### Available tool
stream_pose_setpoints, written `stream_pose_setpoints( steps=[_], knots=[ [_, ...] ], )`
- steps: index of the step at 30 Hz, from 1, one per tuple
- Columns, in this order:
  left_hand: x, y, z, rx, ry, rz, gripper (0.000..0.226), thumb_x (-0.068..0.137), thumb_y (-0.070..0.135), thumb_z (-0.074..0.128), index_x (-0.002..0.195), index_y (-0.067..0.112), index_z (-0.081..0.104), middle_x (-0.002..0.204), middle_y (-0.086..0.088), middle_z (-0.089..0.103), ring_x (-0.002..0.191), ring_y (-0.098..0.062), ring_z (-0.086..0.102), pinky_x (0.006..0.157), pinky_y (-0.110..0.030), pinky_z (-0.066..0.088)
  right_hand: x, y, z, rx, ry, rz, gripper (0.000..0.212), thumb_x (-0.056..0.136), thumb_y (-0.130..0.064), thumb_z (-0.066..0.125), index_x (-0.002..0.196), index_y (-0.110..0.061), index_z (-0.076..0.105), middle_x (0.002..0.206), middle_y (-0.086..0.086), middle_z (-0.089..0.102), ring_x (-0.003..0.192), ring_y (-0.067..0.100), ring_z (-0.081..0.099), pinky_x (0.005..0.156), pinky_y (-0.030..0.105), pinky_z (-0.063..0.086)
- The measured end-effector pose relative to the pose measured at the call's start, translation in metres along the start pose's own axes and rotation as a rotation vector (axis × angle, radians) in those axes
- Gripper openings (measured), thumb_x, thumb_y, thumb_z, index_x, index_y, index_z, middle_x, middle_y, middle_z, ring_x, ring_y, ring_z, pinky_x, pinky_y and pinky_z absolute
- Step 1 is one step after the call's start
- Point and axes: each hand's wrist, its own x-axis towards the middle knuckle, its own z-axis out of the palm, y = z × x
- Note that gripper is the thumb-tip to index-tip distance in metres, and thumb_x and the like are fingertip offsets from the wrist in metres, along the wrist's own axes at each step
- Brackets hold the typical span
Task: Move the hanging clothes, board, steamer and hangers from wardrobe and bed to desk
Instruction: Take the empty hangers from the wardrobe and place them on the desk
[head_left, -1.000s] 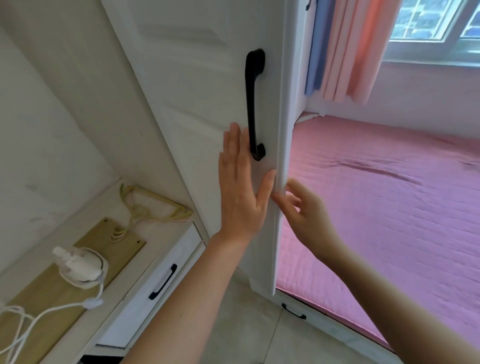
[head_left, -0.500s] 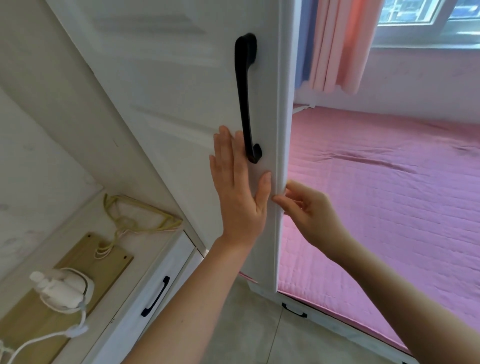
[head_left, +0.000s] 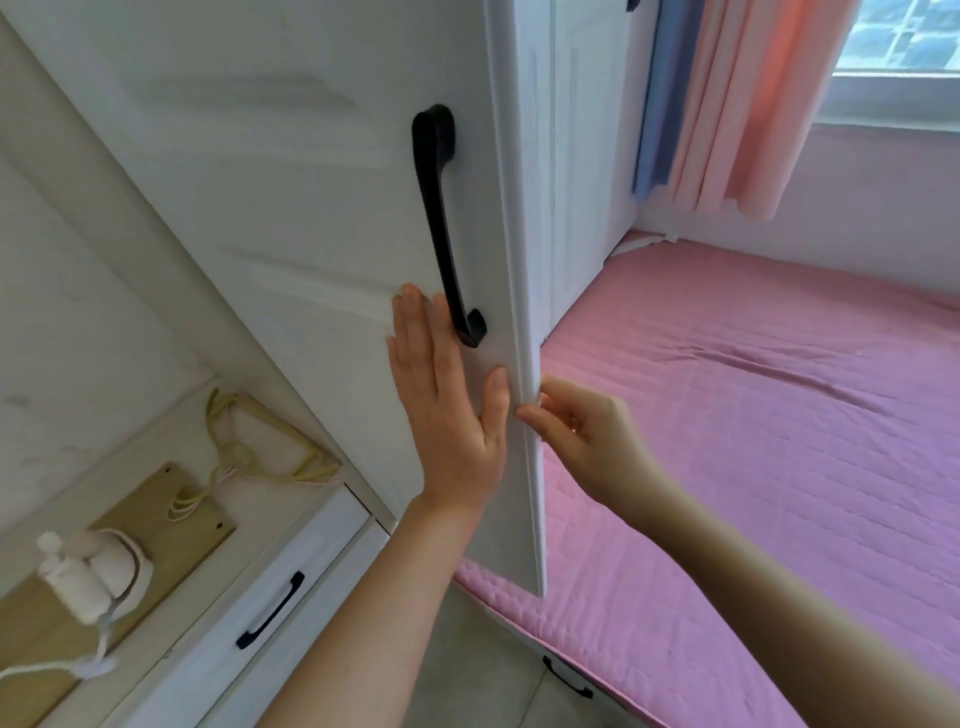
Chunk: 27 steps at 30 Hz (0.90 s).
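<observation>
- Head view, the hands: the left hand (head_left: 449, 410) lies flat and open against the face of the white wardrobe door (head_left: 322, 218), just below the black door handle (head_left: 447, 228), clasping nothing.
- The right hand (head_left: 582, 436) pinches the door's free edge, fingertips (head_left: 527, 413) on the near side and the rest curled behind it. It grasps only the door, none of the task's things.
- Head view, the desk at the lower left: the wooden board (head_left: 130, 540) lies flat on the white desk (head_left: 291, 525).
- The white steamer (head_left: 88, 577) rests on top of the board, its cord trailing off the left edge of the picture.
- Yellow hangers (head_left: 260, 447) lie on the desk just beyond the board, their hooks touching or overlapping its far end.
- Head view, the bed: the pink bed (head_left: 753, 415) shows nothing lying on the part in view.
- Judgement of progress: board, steamer and at least some hangers seem already delivered to the desk.
- No hanging clothes show anywhere, neither on the desk nor in a hand; the wardrobe's inside is hidden behind the door, so whether clothes remain there cannot be told.
- The two hands on the door suggest a step of swinging it, opening or closing I cannot say.
</observation>
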Motion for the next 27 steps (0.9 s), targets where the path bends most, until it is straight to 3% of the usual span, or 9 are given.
stream_pose_setpoints(
  steps=[4, 10, 15, 20, 25, 27],
  knots=[
    [0.008, -0.001, 0.013, 0.095, 0.009, -0.011, 0.063, 0.1, 0.038, 0.034, 0.144, -0.005, 0.022, 0.155, -0.019, 0.013, 0.145, -0.036, 0.015, 0.109, -0.061, 0.025, 0.019, 0.013, -0.016, 0.024, -0.06, -0.012, 0.037, 0.093, -0.027, 0.059, 0.065, -0.011, 0.041, 0.056, 0.008, 0.035, 0.055, 0.007, 0.026, 0.05, 0.021, 0.024],
    [0.02, -0.01, 0.033, 0.203, 0.006, -0.024, 0.058, 0.101, 0.037, 0.034, 0.149, 0.01, 0.016, 0.157, -0.014, 0.009, 0.147, -0.03, 0.012, 0.111, -0.058, 0.025, 0.045, 0.031, -0.032, 0.039, -0.095, -0.038, 0.039, 0.093, -0.024, 0.059, 0.063, -0.022, 0.033, 0.057, -0.004, 0.03, 0.055, 0.007, 0.025, 0.051, 0.019, 0.025],
    [0.032, -0.021, 0.065, 0.297, 0.085, 0.043, 0.06, 0.102, 0.039, 0.027, 0.152, 0.026, -0.003, 0.16, 0.009, -0.008, 0.146, -0.032, 0.011, 0.112, -0.06, 0.021, 0.071, 0.049, -0.042, 0.07, -0.123, -0.027, 0.041, 0.093, -0.023, 0.058, 0.063, -0.027, 0.032, 0.056, -0.01, 0.029, 0.054, 0.007, 0.024, 0.05, 0.017, 0.025],
    [0.048, -0.03, 0.091, 0.392, 0.084, -0.032, 0.062, 0.101, 0.039, 0.029, 0.151, 0.03, -0.008, 0.156, -0.011, 0.009, 0.146, -0.027, 0.009, 0.116, -0.057, 0.011, 0.105, 0.069, -0.051, 0.116, -0.168, 0.011, 0.036, 0.094, -0.025, 0.056, 0.067, -0.008, 0.038, 0.06, 0.0, 0.031, 0.058, 0.01, 0.026, 0.054, 0.026, 0.024],
    [0.065, -0.057, 0.104, 0.538, 0.015, 0.026, 0.066, 0.101, 0.04, 0.035, 0.151, 0.031, -0.007, 0.158, -0.005, 0.008, 0.148, -0.021, 0.0, 0.115, -0.058, 0.01, 0.142, 0.087, -0.052, 0.198, -0.152, 0.05, 0.044, 0.093, -0.036, 0.053, 0.082, 0.006, 0.046, 0.068, 0.023, 0.039, 0.061, 0.028, 0.032, 0.059, 0.032, 0.03],
    [0.073, -0.075, 0.104, 0.619, -0.028, 0.095, 0.069, 0.099, 0.04, 0.042, 0.152, 0.031, -0.003, 0.158, -0.006, 0.008, 0.148, -0.019, 0.001, 0.114, -0.058, 0.01, 0.157, 0.092, -0.05, 0.239, -0.132, 0.09, 0.041, 0.095, -0.03, 0.053, 0.085, 0.009, 0.047, 0.069, 0.02, 0.041, 0.063, 0.027, 0.034, 0.062, 0.033, 0.031]
  ],
)
